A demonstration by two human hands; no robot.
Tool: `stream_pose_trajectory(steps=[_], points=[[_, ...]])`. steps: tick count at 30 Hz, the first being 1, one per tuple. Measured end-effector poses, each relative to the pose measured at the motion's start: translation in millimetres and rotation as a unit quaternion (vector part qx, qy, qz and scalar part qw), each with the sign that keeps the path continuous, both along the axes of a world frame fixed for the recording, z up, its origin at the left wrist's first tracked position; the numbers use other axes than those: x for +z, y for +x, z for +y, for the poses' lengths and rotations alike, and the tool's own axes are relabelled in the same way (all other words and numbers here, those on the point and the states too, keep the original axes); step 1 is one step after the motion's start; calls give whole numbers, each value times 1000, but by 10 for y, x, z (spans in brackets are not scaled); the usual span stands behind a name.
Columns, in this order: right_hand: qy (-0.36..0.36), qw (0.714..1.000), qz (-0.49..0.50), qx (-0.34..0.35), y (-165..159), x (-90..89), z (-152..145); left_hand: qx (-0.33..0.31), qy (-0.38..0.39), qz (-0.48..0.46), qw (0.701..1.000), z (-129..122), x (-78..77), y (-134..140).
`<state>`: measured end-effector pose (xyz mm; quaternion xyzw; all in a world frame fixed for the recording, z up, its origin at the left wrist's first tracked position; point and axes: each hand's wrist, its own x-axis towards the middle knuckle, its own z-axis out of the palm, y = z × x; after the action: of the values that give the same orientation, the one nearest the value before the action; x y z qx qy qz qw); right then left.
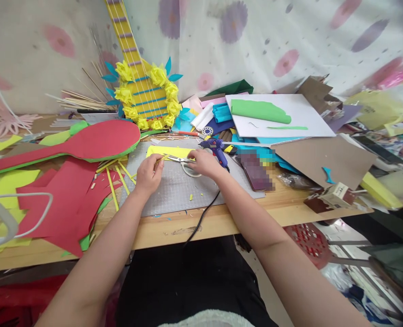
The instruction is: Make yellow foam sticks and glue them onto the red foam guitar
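Observation:
My left hand (149,173) is closed, thumb and fingertips pinching a small yellow paper strip (165,157). Just to its right, a pair of scissors (178,159) with white handles points its blades toward that strip. My right hand (206,164) has its fingers curled at the scissors' handles, one loop showing below them. Behind both hands a sheet of yellow crepe paper (157,150) lies on the grey cutting mat (174,195). Small yellow scraps (191,197) are scattered on the mat nearer to me.
A blue glue gun (218,150) stands right of my right hand, its black cable (204,212) crossing the mat. Beyond it is a phone (254,170). A red guitar-shaped cutout (102,141) lies left. A yellow flower-trimmed guitar (147,97) stands behind. A white board (279,116) holds green paper.

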<state>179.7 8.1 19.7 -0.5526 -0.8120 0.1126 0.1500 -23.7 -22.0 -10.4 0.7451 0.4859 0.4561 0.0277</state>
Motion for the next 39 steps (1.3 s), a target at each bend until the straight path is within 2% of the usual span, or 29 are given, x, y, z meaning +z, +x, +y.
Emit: stream_pose_trajectory(steps=[4, 8, 12, 16, 19, 21, 26, 32, 39], points=[[-9, 996, -87, 19, 114, -76, 3, -1, 23, 47, 999, 22, -6, 48], [17, 995, -95, 2, 70, -169, -14, 33, 37, 108, 993, 37, -10, 104], [20, 1000, 14, 1, 157, -242, -16, 50, 37, 99, 993, 49, -43, 87], [5, 986, 167, 2, 200, -286, -23, 40, 45, 66, 996, 59, -54, 52], [28, 979, 199, -21, 103, -283, -59, 40, 47, 41, 997, 50, -36, 48], [52, 981, 185, -12, 11, -271, -95, 45, 45, 26, 998, 37, -18, 53], [100, 988, 98, 64, -148, -248, -169, 59, 54, 21, 997, -2, 3, 66], [94, 992, 42, 77, -194, -202, -219, 52, 62, 11, 997, -15, -26, 81], [81, 994, 20, 74, -204, -180, -254, 57, 61, 0, 997, 5, -56, 70]])
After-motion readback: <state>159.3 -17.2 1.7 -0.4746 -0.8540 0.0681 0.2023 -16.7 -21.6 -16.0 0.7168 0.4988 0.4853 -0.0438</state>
